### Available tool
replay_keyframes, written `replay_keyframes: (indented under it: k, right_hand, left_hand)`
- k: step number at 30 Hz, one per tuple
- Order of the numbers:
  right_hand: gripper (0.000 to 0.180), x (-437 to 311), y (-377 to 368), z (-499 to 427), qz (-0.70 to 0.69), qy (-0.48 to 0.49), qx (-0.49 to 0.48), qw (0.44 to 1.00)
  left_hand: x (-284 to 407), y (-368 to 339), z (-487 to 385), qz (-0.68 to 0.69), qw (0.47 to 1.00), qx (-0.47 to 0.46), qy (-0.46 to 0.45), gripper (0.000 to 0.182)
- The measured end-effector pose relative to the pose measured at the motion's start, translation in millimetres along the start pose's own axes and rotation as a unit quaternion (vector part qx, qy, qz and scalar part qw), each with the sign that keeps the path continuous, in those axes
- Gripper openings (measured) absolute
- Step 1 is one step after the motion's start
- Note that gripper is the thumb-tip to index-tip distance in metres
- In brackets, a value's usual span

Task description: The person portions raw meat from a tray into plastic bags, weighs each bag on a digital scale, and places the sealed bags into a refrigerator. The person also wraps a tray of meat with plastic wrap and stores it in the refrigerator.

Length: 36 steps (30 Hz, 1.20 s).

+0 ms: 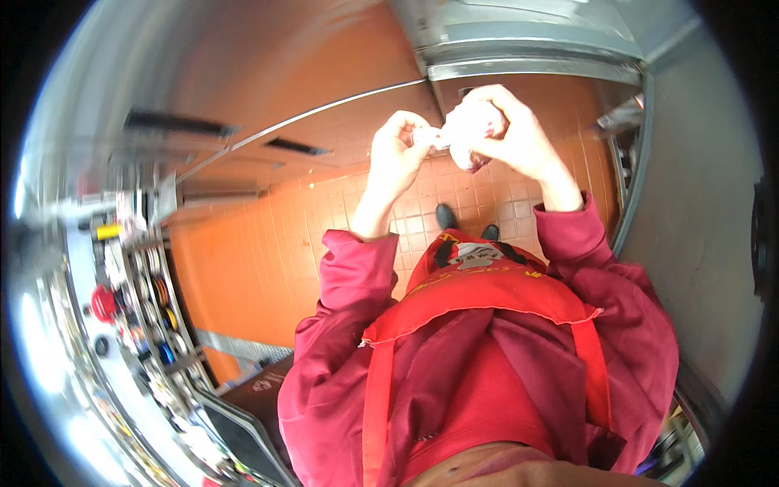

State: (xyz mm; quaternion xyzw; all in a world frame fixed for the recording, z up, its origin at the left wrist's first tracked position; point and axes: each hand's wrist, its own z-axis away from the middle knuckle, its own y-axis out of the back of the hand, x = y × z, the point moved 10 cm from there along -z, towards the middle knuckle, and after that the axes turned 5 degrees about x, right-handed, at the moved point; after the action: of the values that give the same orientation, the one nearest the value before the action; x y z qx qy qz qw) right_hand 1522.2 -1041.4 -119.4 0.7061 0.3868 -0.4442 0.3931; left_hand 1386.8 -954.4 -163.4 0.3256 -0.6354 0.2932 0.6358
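Note:
Ahead of my chest, both hands hold one pale, dark-red-blotched bundle (pixel 473 131) that looks wrapped in thin plastic; glare washes out most of it, so its contents cannot be told. Around its right side curl the thumb and fingers of my right hand (pixel 517 137). My left hand (pixel 397 149) pinches a narrow, gathered end (pixel 431 139) that sticks out to the left of the bundle. The bundle is held in the air above the tiled floor.
A steel cabinet (pixel 341 73) with dark recessed handles stands ahead and left. Close on my right is a grey metal panel (pixel 700 182). Orange tiles (pixel 261 262) cover the floor. Shelves of kitchenware (pixel 161 298) line the left, where a person in red (pixel 104 303) shows far off.

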Motion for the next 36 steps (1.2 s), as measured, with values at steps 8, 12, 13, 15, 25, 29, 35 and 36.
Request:
replay_keyframes:
  k: [8,12,13,15,25,29,35,36]
  right_hand:
    - [0.040,-46,-203,11,-0.089,0.015,-0.024,0.996]
    - [0.041,-55,-359,23,-0.260,-0.066,-0.170,0.948]
    - [0.041,-64,-403,23,-0.267,-0.079,-0.207,0.938]
    - [0.041,-92,-483,44,-0.373,-0.126,-0.300,0.869]
    - [0.040,-150,-723,100,-0.347,-0.173,-0.456,0.801]
    - [0.043,-165,-793,87,-0.246,-0.033,-0.541,0.803]
    - [0.051,-176,-914,84,-0.445,-0.278,-0.556,0.644]
    - [0.050,-182,-938,76,-0.401,-0.236,-0.581,0.668]
  left_hand:
    - [4,218,117,-0.046,0.937,0.318,-0.138,0.014]
    - [-7,328,229,0.065,0.921,0.375,-0.088,0.010]
    - [-3,358,254,0.103,0.903,0.406,-0.100,0.009]
    - [7,402,311,0.212,0.858,0.442,-0.153,0.010]
    - [75,541,465,-0.510,0.567,0.640,-0.095,0.032]
    - [31,619,468,-0.342,0.679,0.647,-0.063,0.027]
    - [-17,748,475,0.299,0.628,0.694,-0.185,0.020]
    - [0,770,482,0.237,0.629,0.705,-0.227,0.022]
